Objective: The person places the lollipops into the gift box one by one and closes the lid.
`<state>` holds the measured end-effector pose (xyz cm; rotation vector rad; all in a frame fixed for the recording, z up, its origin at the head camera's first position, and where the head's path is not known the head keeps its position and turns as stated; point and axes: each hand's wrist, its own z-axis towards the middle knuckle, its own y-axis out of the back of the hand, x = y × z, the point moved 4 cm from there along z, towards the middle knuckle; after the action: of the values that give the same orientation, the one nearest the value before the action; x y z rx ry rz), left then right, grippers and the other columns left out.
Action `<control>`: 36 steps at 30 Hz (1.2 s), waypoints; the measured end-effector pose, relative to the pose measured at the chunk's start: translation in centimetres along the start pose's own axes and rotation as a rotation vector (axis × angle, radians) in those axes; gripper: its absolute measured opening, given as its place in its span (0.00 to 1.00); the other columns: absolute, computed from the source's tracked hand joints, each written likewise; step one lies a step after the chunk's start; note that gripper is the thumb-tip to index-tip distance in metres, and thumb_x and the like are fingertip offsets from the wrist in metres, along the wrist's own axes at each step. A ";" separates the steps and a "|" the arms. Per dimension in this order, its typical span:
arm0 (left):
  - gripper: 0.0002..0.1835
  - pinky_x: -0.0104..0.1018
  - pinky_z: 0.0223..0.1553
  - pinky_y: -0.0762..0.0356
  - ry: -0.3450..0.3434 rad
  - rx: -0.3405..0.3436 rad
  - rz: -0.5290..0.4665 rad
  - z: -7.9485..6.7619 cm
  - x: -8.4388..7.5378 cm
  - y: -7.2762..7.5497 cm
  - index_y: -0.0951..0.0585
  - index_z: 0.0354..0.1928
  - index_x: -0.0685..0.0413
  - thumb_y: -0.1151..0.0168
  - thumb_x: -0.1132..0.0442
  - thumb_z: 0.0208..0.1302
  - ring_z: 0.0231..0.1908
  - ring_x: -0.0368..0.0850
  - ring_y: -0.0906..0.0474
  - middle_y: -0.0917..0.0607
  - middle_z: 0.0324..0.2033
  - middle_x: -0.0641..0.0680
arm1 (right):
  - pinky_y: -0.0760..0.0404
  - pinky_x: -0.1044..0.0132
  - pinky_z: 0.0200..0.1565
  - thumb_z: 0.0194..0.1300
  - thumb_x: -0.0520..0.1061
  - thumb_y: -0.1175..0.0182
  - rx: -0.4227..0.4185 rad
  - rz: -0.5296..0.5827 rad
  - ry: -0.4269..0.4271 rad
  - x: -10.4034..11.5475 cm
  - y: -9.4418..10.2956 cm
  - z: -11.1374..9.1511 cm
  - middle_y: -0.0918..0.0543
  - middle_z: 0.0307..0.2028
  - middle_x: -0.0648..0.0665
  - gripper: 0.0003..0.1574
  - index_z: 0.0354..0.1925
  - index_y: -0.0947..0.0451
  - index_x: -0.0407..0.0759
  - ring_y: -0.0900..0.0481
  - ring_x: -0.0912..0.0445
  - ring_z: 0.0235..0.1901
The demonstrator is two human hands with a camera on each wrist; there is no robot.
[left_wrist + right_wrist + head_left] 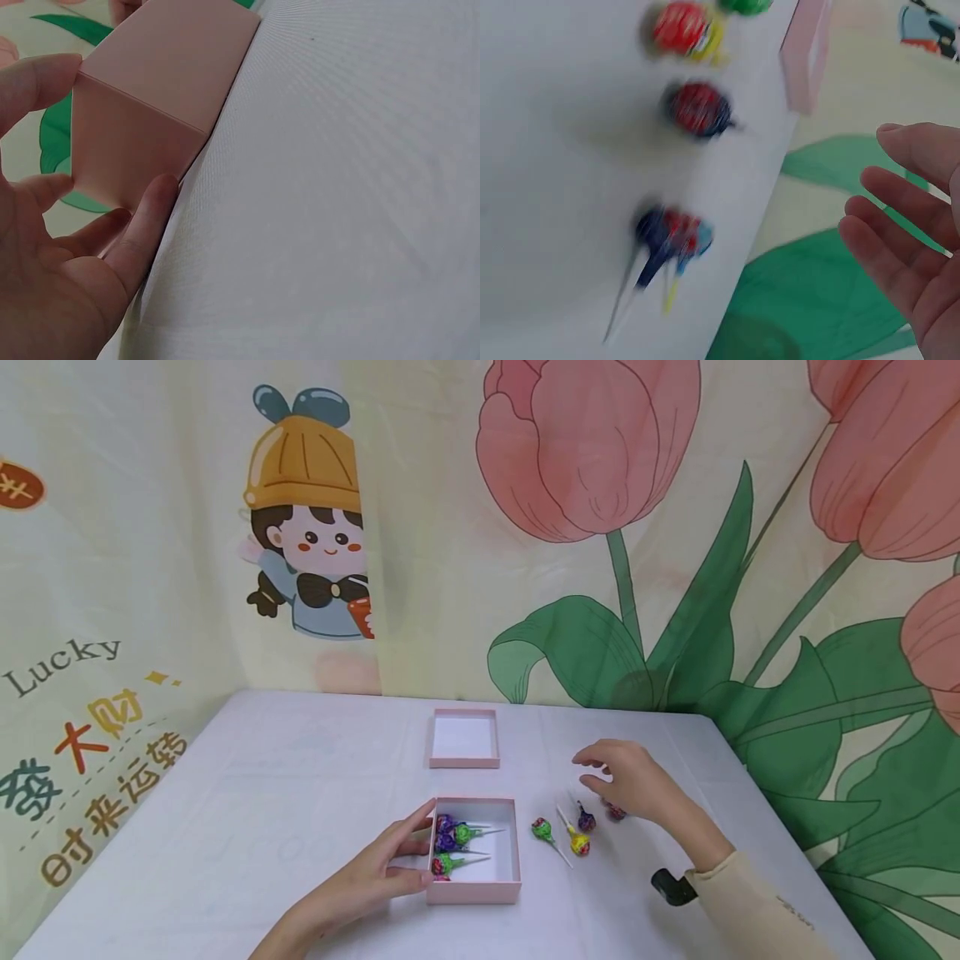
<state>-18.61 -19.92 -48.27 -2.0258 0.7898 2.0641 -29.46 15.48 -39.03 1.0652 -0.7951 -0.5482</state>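
A pink box (474,892) stands at the near middle of the table, several purple and green lollipops (467,833) lying along its left side. My left hand (378,877) holds the box across its left wall, thumb at the near corner and fingers toward the far one, as the left wrist view also shows. To the right of the box lie loose lollipops: a green one (542,829), a yellow and red one (580,842), a dark purple one (586,818) and a reddish one (616,811) partly behind my right hand (630,781). That hand hovers with relaxed, parted fingers, holding nothing.
A shallow pink lid (464,763) with a white inside lies behind the box. The table (247,777) has a white cloth, with printed curtains (427,568) along its back and sides. A black device (672,887) is at my right wrist.
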 end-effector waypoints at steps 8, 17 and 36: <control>0.49 0.30 0.60 0.24 -0.034 0.006 -0.003 0.0 -0.1 0.0 0.51 0.87 0.37 0.33 0.59 0.74 0.71 0.62 0.33 0.44 0.81 0.65 | 0.14 0.48 0.52 0.66 0.36 0.26 0.117 0.024 -0.056 -4.9 -0.4 -1.2 0.11 0.47 0.42 0.17 0.53 0.12 0.38 0.15 0.44 0.49; 0.49 0.30 0.60 0.24 -0.016 0.001 -0.005 -0.1 -0.1 -0.1 0.50 0.87 0.33 0.32 0.58 0.74 0.71 0.60 0.33 0.44 0.81 0.64 | 0.14 0.49 0.53 0.69 0.38 0.28 0.193 0.048 -0.102 -8.2 -1.8 -1.5 0.11 0.49 0.45 0.16 0.55 0.12 0.40 0.17 0.51 0.47; 0.49 0.29 0.60 0.24 -0.014 0.003 -0.012 0.0 0.0 0.0 0.50 0.87 0.34 0.32 0.57 0.74 0.71 0.61 0.33 0.44 0.81 0.65 | 0.14 0.60 0.50 0.71 0.38 0.30 0.259 0.113 -0.198 -9.7 -3.1 -1.9 0.12 0.44 0.52 0.15 0.55 0.11 0.45 0.19 0.58 0.42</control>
<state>-18.61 -19.96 -48.25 -2.0076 0.7757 2.0675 -33.92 22.46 -45.33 1.2058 -1.1164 -0.4673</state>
